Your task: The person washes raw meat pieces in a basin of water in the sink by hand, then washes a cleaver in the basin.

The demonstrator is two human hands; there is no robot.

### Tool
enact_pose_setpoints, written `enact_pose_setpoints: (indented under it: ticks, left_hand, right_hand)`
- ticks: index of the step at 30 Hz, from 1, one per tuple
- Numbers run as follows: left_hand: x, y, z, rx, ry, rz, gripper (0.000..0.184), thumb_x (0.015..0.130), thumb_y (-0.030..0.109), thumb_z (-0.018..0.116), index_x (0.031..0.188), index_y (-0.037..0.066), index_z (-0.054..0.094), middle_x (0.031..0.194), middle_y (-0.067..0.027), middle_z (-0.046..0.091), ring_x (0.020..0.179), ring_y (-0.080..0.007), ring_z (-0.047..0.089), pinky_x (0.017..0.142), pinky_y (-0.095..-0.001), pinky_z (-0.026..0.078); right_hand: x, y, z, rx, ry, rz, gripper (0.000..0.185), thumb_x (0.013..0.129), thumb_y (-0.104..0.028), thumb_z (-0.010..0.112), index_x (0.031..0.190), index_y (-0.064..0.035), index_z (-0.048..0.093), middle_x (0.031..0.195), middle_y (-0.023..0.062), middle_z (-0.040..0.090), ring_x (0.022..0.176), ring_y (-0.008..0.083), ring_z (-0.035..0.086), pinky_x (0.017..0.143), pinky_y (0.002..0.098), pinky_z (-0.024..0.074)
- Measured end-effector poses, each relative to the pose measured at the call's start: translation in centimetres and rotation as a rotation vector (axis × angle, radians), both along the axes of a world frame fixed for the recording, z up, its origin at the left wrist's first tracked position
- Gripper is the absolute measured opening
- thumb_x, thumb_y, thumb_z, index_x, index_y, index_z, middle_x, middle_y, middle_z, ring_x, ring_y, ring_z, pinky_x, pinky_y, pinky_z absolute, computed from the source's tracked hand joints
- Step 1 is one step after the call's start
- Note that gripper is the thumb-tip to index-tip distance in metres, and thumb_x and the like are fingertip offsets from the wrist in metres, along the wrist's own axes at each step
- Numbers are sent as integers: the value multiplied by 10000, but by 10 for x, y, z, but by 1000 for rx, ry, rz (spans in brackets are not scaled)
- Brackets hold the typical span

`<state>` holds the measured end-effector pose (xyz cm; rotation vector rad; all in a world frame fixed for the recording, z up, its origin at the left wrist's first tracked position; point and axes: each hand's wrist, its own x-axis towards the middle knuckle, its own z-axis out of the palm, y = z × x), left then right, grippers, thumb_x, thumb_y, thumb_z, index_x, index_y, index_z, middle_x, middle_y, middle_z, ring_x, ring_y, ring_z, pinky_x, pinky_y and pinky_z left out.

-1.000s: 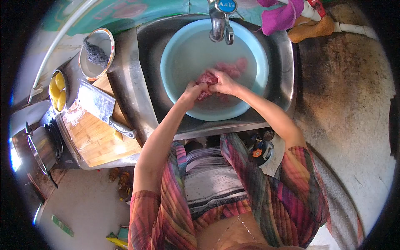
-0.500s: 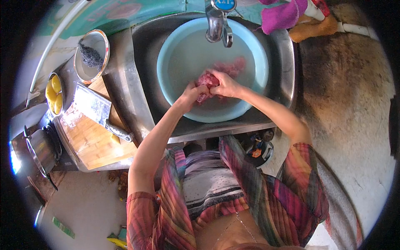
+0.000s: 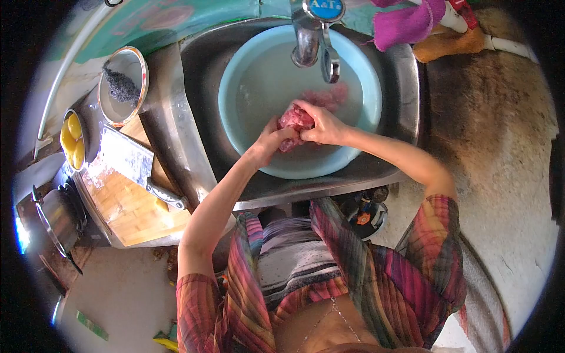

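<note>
A piece of red raw meat (image 3: 296, 119) is held between both hands over a light blue basin (image 3: 228, 126) of cloudy water. My left hand (image 3: 272, 140) grips its lower left side, with the fingers partly hidden. On the right side, my right hand (image 3: 322, 125) has its fingers and thumb wrapped round the meat. Beyond the hands, more pale red meat (image 3: 329, 96) lies in the water. The basin sits in a metal sink (image 3: 406, 88), under a chrome faucet (image 3: 306, 44).
Left of the sink, a cleaver (image 3: 128, 156) lies on a wooden cutting board (image 3: 126, 212). Behind it are a bowl with a dark scrubber (image 3: 120, 87) and a bowl of yellow pieces (image 3: 73, 141). Purple cloth (image 3: 406, 25) hangs at the back right.
The view has shifted slightly. Both hands still grip the meat, which now shows more clearly between them and appears lifted a little from the water.
</note>
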<state>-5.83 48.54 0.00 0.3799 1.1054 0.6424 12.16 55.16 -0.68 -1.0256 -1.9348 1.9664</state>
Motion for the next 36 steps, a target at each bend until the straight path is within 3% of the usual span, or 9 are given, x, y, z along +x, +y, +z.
enact_pose_setpoints:
  ticks: [4, 7, 12, 15, 17, 21, 31, 34, 36]
  left_hand:
    - [0, 3, 11, -10, -16, -10, 511, 722, 100, 614, 1159, -35, 387, 980, -105, 558, 851, -179, 578, 772, -303, 472]
    - [-1, 4, 15, -5, -8, -24, 493, 720, 90, 615, 1145, -37, 398, 963, -104, 562, 848, -179, 581, 765, -299, 474]
    - [1, 2, 5, 0, -46, -14, 478, 714, 82, 618, 1127, -39, 410, 935, -102, 566, 833, -172, 580, 730, -283, 473]
    - [0, 0, 0, 18, -29, -26, 538, 693, 148, 645, 1125, -67, 407, 958, -128, 567, 880, -186, 566, 796, -296, 454]
    - [0, 0, -3, 35, -45, -47, 484, 704, 74, 622, 1124, -41, 410, 899, -92, 565, 794, -154, 569, 680, -262, 454]
    - [2, -2, 0, 38, 1, -2, 492, 703, 70, 620, 1130, -46, 405, 885, -87, 564, 791, -149, 567, 675, -263, 453]
    - [-1, 7, 16, 14, -75, -87, 539, 727, 139, 649, 1171, -20, 390, 946, -94, 560, 849, -176, 578, 748, -298, 475]
    - [-3, 15, 30, -54, 75, -188, 524, 719, 177, 671, 1139, -19, 427, 898, -81, 581, 826, -185, 586, 743, -303, 472]
    - [-4, 8, 9, -18, 62, -48, 489, 698, 178, 688, 1095, -17, 480, 883, -78, 598, 806, -171, 586, 724, -304, 467]
  right_hand:
    - [-1, 3, 16, -79, -88, 19, 759, 667, -98, 655, 1323, 72, 313, 907, 138, 618, 693, 129, 574, 642, 273, 482]
    - [1, 1, 7, 31, -10, 21, 751, 662, -111, 663, 1312, 59, 327, 878, 167, 621, 697, 160, 598, 645, 300, 485]
    - [2, 3, 8, 162, -18, 53, 729, 661, -139, 672, 1286, 40, 344, 860, 225, 617, 730, 283, 634, 666, 349, 487]
    - [3, 3, 9, 177, -55, 62, 733, 656, -156, 676, 1286, 22, 347, 872, 223, 621, 765, 326, 633, 681, 375, 487]
    - [4, 3, 14, 197, -70, 73, 739, 652, -168, 677, 1288, 12, 346, 881, 225, 620, 781, 344, 629, 690, 392, 485]
    - [3, 4, 14, 253, -74, 84, 750, 644, -193, 677, 1292, -9, 347, 896, 221, 620, 809, 379, 616, 712, 429, 480]
    - [9, 30, 13, 418, -51, 268, 725, 646, -207, 650, 1290, -27, 371, 932, 213, 623, 811, 358, 623, 726, 420, 489]
    - [3, 29, 9, 293, -160, 203, 664, 652, -210, 657, 1236, -1, 419, 896, 196, 635, 782, 332, 632, 713, 401, 493]
    - [-1, 22, 5, 140, -149, 106, 642, 654, -202, 663, 1214, 6, 427, 884, 191, 636, 789, 317, 635, 715, 390, 492]
